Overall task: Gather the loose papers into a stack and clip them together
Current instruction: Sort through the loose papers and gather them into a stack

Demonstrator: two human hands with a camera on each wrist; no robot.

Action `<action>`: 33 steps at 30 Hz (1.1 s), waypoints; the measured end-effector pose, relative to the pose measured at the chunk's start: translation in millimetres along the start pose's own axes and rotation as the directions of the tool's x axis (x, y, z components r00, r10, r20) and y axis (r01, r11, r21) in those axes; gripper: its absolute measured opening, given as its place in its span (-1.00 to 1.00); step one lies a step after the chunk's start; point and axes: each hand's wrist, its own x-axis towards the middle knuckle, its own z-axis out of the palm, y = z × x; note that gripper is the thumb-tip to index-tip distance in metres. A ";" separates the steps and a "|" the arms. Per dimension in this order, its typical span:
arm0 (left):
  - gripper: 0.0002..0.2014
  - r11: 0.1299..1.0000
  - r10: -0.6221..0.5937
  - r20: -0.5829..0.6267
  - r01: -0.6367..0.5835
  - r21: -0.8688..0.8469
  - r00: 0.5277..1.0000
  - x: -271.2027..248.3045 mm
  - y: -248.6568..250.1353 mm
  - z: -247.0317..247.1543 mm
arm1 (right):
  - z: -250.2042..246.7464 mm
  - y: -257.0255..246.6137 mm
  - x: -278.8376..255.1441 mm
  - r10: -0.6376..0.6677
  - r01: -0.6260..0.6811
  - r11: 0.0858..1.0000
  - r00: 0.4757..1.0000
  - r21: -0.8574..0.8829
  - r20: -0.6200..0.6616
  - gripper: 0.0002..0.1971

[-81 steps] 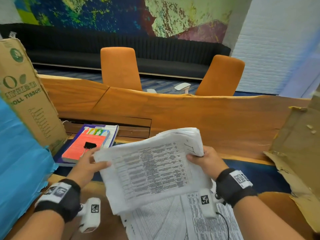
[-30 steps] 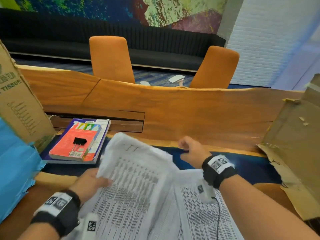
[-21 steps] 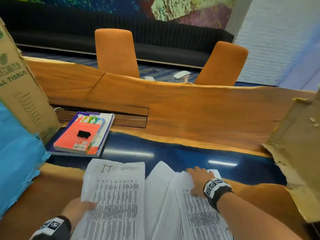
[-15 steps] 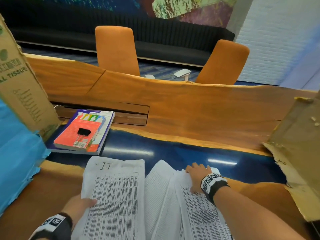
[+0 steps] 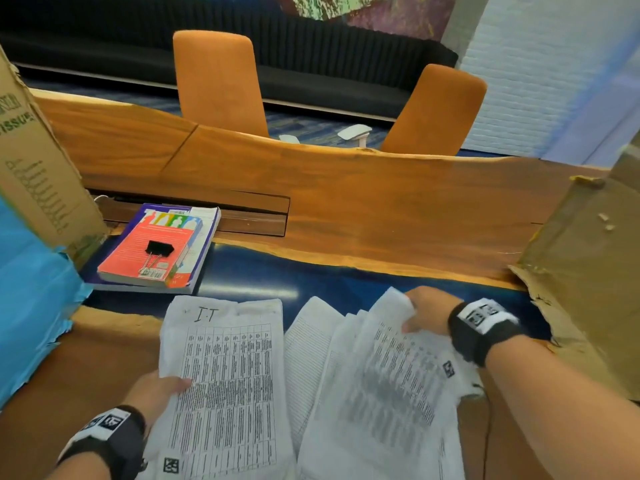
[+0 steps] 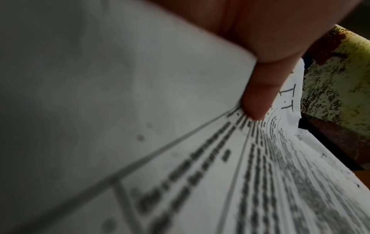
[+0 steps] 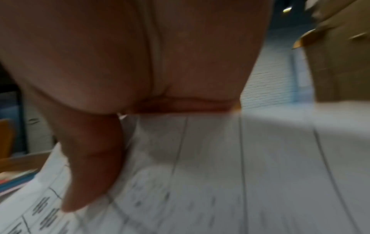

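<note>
Two lots of printed papers lie side by side on the table's near edge. The left pile has "I.T" handwritten at its top. My left hand holds that pile's left edge, and its thumb lies on the top sheet. The right pile is fanned and uneven. My right hand grips the far corner of its top sheets, raised off the table, with the thumb over the paper. A black binder clip lies on a red book at the far left.
The red book sits on a second book. A cardboard tissue box and a blue sheet stand at the left, and torn cardboard at the right. Two orange chairs stand behind the wooden table.
The bundle held in both hands came down onto the table as the left pile. My right hand, flat on the right pile half a second ago, now lifts its top sheets.
</note>
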 end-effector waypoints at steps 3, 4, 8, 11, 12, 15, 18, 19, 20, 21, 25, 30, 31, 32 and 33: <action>-0.80 1.000 -0.001 -0.011 0.001 -0.024 1.000 -1.5 -1.1 0.5 | -3.7 25.7 -13.2 0.071 -0.068 0.997 0.992 -0.036 0.103 -0.83; -0.77 1.000 0.000 -0.016 0.000 -0.031 1.000 -0.5 -2.5 0.4 | 5.7 30.1 -13.5 0.096 -0.083 0.993 0.984 -0.089 0.147 -0.79; -0.71 1.000 -0.006 -0.005 0.005 -0.025 1.000 -0.6 -3.3 1.3 | 62.1 30.9 -5.6 0.128 -0.096 0.977 0.978 -0.189 0.164 -0.47; -0.78 1.000 -0.002 -0.005 0.002 -0.029 1.000 -2.5 -1.6 2.0 | 88.9 19.0 -0.4 0.091 -0.088 0.985 0.996 -0.147 0.013 -0.39; -0.77 1.000 0.001 -0.001 -0.001 -0.030 1.000 -3.6 -1.0 2.5 | 96.7 16.7 2.3 0.091 -0.092 0.991 0.996 -0.100 -0.013 -0.30; -0.77 0.999 0.009 -0.005 -0.009 -0.031 1.000 -3.4 -1.1 2.3 | 111.5 8.9 7.9 0.126 -0.125 0.987 0.992 -0.103 0.000 -0.14; -0.81 0.999 0.013 0.003 -0.013 -0.029 1.000 -4.7 -2.0 1.6 | 107.7 3.0 10.7 0.128 -0.127 0.973 0.992 -0.192 -0.008 -0.28; -0.80 0.999 0.021 0.002 -0.021 -0.036 1.000 -5.0 -2.3 1.5 | 103.0 1.9 10.9 0.126 -0.124 0.975 0.992 -0.183 -0.001 -0.38; -0.79 0.999 0.026 0.003 -0.026 -0.038 1.000 -5.5 -2.1 1.4 | 98.5 4.1 11.8 0.129 -0.127 0.982 0.992 -0.139 0.008 -0.46; -0.77 0.999 0.030 0.006 -0.030 -0.038 1.000 -5.3 -1.9 1.6 | 93.0 8.9 12.4 0.143 -0.141 0.987 0.990 -0.077 0.013 -0.51; -0.76 0.999 0.017 0.001 -0.017 -0.044 1.000 -3.9 -0.7 0.6 | 79.5 33.6 13.0 0.199 -0.199 0.980 0.979 0.006 -0.053 -0.65; -0.74 0.999 0.011 -0.003 -0.011 -0.050 1.000 -5.6 0.9 1.6 | 103.7 32.6 10.4 0.179 -0.209 0.965 0.967 -0.161 -0.182 -0.63; -0.73 0.999 0.017 -0.006 -0.018 -0.046 1.000 -6.4 1.0 1.5 | 105.4 29.3 9.0 0.141 -0.183 0.968 0.963 -0.171 -0.230 -0.66; -0.70 0.999 0.024 -0.012 -0.025 -0.039 1.000 -6.6 1.2 1.5 | 104.2 25.0 6.9 0.093 -0.140 0.976 0.961 -0.168 -0.259 -0.72; -0.68 0.999 0.032 -0.011 -0.033 -0.036 0.999 -6.9 1.5 1.2 | 100.6 19.8 3.9 0.061 -0.101 0.985 0.963 -0.140 -0.262 -0.80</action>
